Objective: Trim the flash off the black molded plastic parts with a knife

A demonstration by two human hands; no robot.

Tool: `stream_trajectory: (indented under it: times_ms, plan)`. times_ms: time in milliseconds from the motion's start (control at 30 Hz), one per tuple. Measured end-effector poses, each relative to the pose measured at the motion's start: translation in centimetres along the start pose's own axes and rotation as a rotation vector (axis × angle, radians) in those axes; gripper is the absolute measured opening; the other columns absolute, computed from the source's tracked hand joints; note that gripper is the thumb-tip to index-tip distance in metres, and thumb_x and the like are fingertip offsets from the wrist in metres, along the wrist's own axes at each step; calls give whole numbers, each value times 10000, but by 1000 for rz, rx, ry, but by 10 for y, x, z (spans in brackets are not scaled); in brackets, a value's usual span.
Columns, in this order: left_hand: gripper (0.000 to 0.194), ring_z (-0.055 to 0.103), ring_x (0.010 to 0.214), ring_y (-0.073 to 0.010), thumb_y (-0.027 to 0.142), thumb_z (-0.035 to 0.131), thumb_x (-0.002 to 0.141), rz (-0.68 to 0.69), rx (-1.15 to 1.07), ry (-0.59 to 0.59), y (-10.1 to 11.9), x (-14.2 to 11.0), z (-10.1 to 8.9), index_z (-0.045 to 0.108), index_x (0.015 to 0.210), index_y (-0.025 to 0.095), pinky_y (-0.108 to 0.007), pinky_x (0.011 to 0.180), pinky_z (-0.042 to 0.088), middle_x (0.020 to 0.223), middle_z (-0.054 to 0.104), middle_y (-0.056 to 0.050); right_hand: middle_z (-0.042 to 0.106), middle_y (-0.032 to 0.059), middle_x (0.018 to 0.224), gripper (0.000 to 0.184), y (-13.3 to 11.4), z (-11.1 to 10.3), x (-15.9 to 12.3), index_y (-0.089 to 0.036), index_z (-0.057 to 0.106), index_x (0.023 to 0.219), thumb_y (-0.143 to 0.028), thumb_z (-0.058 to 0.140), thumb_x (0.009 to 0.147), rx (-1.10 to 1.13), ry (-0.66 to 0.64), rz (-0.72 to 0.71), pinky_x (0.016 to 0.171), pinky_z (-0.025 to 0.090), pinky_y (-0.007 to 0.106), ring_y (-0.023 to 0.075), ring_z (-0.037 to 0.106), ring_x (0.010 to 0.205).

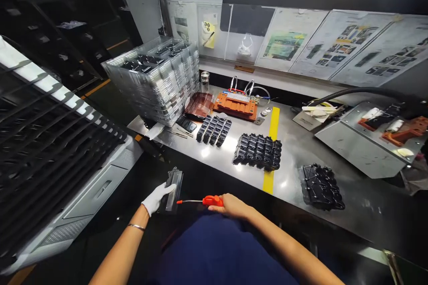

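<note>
The left hand (156, 198), in a white glove, is closed against the edge of a flat grey metal plate (174, 190), which is held tilted at lower centre, just off the near edge of the desk. The right hand (232, 206), bare, is wrapped around the orange handle of a screwdriver (210, 201), whose thin shaft points left toward the plate, with its red tip near the plate but not touching it. Both forearms enter from the bottom of the frame, above a dark blue garment (217, 249). Beyond the hands, the stainless steel desk (294, 187) carries three groups of black moulded parts: a narrow set of rows (214, 130) left of a yellow tape strip (269, 151), a larger block (257, 151) against that strip, and a third block (323, 187) to the right. An orange fixture (236, 106) stands at the far edge beside an amber sheet (199, 104) and a glass jar (205, 81). A stack of clear plastic trays (150, 82) occupies the desk's left end. A rack of black parts (50, 142) fills the left of the frame. Printed work instructions (337, 42) line the upper wall.
</note>
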State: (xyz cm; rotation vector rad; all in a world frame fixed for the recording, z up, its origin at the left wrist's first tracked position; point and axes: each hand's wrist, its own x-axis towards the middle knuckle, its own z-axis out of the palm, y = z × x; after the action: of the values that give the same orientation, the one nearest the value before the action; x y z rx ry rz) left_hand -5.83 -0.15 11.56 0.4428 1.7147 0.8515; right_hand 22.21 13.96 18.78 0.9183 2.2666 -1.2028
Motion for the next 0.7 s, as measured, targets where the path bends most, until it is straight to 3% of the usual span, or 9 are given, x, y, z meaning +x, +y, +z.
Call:
stream_trajectory:
  times_ms: [67,133,233,333,433,533,700]
  plan:
    - [503,631,1022,-281,346,755,569,58,40,55,-7,-3,-11,650,1024,161,-415,914,485,1005,706,-100,594,14,639,525,-8,0,5,-195,662,774,-678,459,811,-15,35,18,502,300,236,152,542,589]
    - [390,582,1105,-302,208,760,500,98,85,101,-15,-6,-21,681,881,181,-436,990,420,1012,699,-98,605,17,647,524,-13,0,9,-192,666,789,-668,450,822,-24,55,37,516,314,239,157,551,600]
    - [251,557,1142,-293,155,739,481,140,108,116,-22,-13,-33,684,720,206,-413,1035,369,995,700,-84,620,22,664,523,-19,0,12,-189,672,806,-660,447,828,-14,40,46,528,328,238,157,559,605]
    - [358,634,990,-277,237,771,488,157,70,91,-20,-17,-42,685,832,189,-401,935,453,944,712,-80,646,34,707,506,-28,4,13,-194,678,843,-645,450,833,-19,43,69,551,351,242,174,587,643]
    - [407,652,938,-244,446,674,663,153,18,141,-12,-12,-41,649,964,173,-351,833,501,970,709,-98,665,44,750,534,-37,11,13,-204,677,876,-678,437,819,-39,47,76,575,375,252,195,615,676]
    - [403,663,818,-227,531,588,728,107,28,235,-5,1,-31,625,884,162,-325,718,517,836,701,-84,681,61,795,561,-45,21,14,-202,661,890,-701,414,819,-85,62,71,591,395,262,217,642,711]
    - [308,627,776,-225,474,639,678,72,116,383,7,22,-15,585,728,174,-314,697,482,753,664,-53,695,100,846,579,-52,29,16,-184,641,909,-706,404,828,-187,48,95,631,421,281,259,667,792]
